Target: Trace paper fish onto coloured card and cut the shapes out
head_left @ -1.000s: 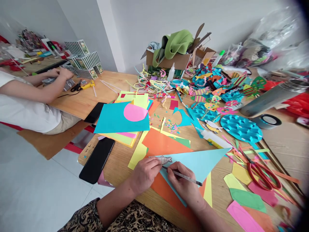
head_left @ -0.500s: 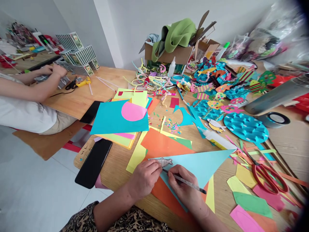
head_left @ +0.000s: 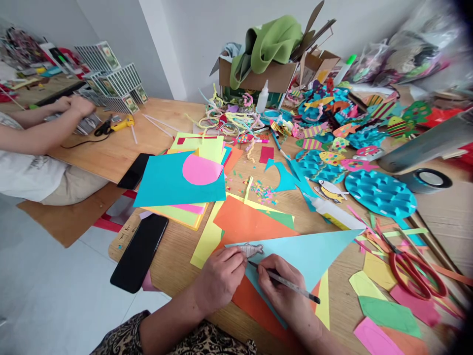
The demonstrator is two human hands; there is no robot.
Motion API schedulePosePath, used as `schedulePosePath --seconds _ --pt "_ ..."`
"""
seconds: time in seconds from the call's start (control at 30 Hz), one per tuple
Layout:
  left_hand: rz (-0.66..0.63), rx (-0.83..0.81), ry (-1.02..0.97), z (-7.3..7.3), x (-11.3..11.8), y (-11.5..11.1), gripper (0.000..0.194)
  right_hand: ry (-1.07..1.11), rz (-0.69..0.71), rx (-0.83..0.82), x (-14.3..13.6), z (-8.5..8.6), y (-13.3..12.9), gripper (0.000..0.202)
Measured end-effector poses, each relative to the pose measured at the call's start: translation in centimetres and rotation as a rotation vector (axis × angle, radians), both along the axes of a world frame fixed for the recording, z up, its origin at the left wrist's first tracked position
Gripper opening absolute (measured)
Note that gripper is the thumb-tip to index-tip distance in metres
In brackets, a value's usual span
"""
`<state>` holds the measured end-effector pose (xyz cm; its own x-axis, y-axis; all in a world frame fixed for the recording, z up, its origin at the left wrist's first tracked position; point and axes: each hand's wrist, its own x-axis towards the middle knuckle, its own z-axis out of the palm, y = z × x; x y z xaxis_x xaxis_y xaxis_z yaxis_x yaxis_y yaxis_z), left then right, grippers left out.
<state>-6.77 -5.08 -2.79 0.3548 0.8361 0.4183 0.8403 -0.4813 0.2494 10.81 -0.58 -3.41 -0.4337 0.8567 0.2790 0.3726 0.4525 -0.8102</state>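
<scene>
At the lower centre of the frame, a small grey fish-shaped paper cutout [head_left: 253,250] is held against a pale-blue pointed paper sheet [head_left: 314,251] by bunched fingertips of the left hand [head_left: 223,277]. A slim grey pencil [head_left: 295,286] is gripped near its tip by the right hand [head_left: 285,296]. Cutout judged light, flexible, easily shifted or creased; best pinned flat mid-body, outline left free.

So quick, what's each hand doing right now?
Left hand: closed, holding the grey fish cutout on light blue paper.
Right hand: closed around a pen or pencil.
</scene>
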Motion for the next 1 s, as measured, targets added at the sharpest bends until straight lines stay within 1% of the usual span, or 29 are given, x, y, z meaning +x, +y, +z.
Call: schedulePosePath --seconds 0.23,0.5,0.77,1.0 --pt "0.007 0.018 -0.041 0.16 0.10 0.14 0.024 -0.009 -0.004 -0.011 0.09 -0.01 -0.10 0.018" --pt "0.041 0.015 -0.185 0.75 0.03 0.39 0.030 0.000 -0.003 -0.021 0.07 -0.08 -0.08 0.017" --pt "0.019 0.009 -0.084 0.51 0.12 0.29 0.026 0.011 -0.007 -0.031 0.20 -0.02 -0.17 0.017" --pt "0.000 0.006 -0.078 0.50 0.11 0.27 0.028 0.012 -0.019 -0.079 0.07 -0.11 -0.09 0.018"
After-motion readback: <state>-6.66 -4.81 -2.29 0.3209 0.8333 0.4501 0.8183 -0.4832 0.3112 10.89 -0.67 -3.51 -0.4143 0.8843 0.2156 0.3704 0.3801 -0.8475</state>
